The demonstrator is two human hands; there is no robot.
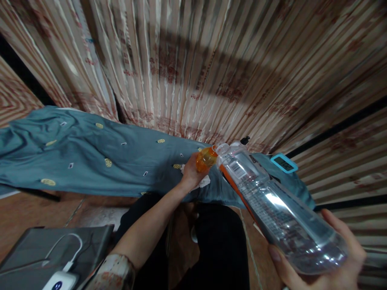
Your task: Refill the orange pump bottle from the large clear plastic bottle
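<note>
My left hand (192, 175) is closed around a small orange bottle (206, 158), whose open mouth points up and to the right. In my right hand (326, 257) is a large clear plastic bottle (281, 213), gripped near its base and tilted so that its neck slopes away to the left. The clear bottle's mouth meets or almost meets the orange bottle's mouth; whether they touch I cannot tell. A printed label with an orange strip runs along the clear bottle. Behind my left hand, a white crumpled tissue (204, 182) lies on the cloth.
A teal cloth with pineapple prints (90, 161) covers the narrow table. On its right stands a small blue-framed digital clock (284, 163). A black pump top (245, 140) shows behind the clear bottle. Pleated curtains (181, 72) hang behind. At lower left, a white device (62, 280) with a cable rests on a grey surface.
</note>
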